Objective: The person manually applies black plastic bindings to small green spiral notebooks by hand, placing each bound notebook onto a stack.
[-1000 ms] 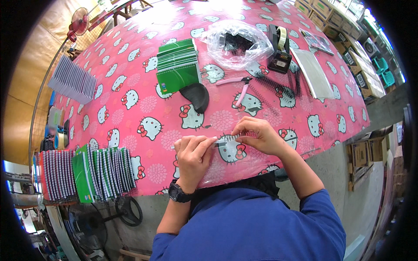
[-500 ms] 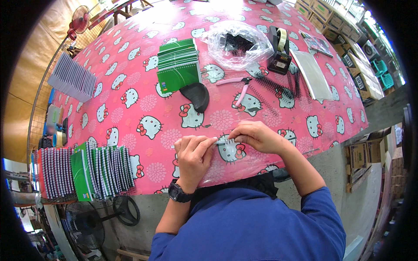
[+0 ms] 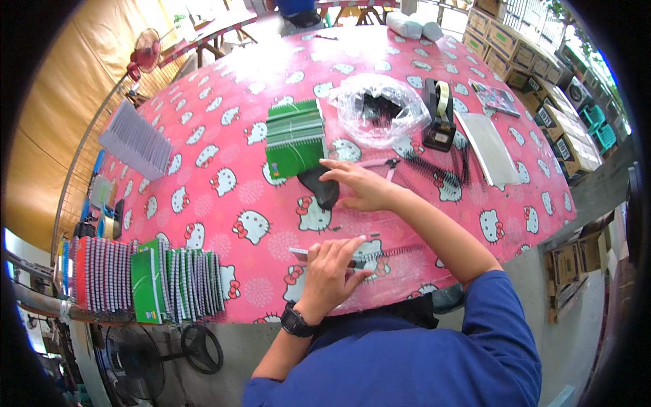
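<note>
My left hand (image 3: pixel 329 271) is closed over a thin, pale, flat item (image 3: pixel 298 254) near the table's front edge. Most of that item is hidden under the fingers. A black spiral coil (image 3: pixel 393 252) sticks out to the right of the hand; whether it is threaded into the item I cannot tell. My right hand (image 3: pixel 363 184), fingers apart and holding nothing visible, hovers over a black curved object (image 3: pixel 320 190). Just beyond its fingertips a stack of green spiral notebooks (image 3: pixel 297 156) lies fanned out. Pink-handled pliers (image 3: pixel 380 163) are partly hidden behind the right hand.
Loose black coils (image 3: pixel 434 169), a plastic bag of black coils (image 3: pixel 380 108), a tape dispenser (image 3: pixel 439 129) and a pale flat packet (image 3: pixel 487 149) lie to the right. Rows of notebooks (image 3: pixel 180 285) stand at the left front, with a pale stack (image 3: pixel 135 141) behind.
My right hand has left the thin item and moved up and left toward the green stack. My left hand stays on the item. The coil now shows, and the whole view has shifted.
</note>
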{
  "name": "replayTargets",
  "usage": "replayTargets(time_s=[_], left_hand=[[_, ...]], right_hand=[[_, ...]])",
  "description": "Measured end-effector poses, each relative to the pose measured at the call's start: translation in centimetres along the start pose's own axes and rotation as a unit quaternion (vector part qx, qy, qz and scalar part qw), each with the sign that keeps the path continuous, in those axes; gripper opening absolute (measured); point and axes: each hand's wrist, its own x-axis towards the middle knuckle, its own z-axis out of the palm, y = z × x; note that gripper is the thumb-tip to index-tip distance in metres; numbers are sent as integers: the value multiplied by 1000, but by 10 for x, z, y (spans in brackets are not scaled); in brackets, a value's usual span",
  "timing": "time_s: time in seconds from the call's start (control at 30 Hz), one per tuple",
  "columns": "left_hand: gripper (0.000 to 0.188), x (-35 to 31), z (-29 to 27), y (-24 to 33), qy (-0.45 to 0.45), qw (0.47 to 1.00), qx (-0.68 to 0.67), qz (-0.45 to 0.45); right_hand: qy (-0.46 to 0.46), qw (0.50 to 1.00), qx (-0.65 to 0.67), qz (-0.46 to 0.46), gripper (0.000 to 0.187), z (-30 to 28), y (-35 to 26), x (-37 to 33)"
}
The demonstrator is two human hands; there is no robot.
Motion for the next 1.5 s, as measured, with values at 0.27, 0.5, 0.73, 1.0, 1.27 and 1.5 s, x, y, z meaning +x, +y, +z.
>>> replayTargets(time_s=[0.27, 0.5, 0.73, 1.0, 1.27, 1.5], left_hand=[[25, -8, -10, -10, -77, 991, 88, 63], [23, -10, -3, -12, -85, 993, 55, 58], [17, -10, -7, -9, -51, 997, 32, 45], [26, -15, -15, -35, 26, 996, 78, 26], [20, -19, -6, -46, 27, 997, 57, 49], [31, -20, -9, -45, 32, 998, 39, 27]], right_hand=[[-109, 987, -113, 38, 63, 24, 15, 42], [-66, 992, -45, 99, 59, 30, -10, 21], [-65, 957, 237, 153, 54, -8, -26, -50], [-21, 886, 457, 81, 39, -31, -82, -105], [-68, 913, 378, 135, 38, -18, -79, -95], [-75, 855, 507, 85, 39, -25, -77, -85]])
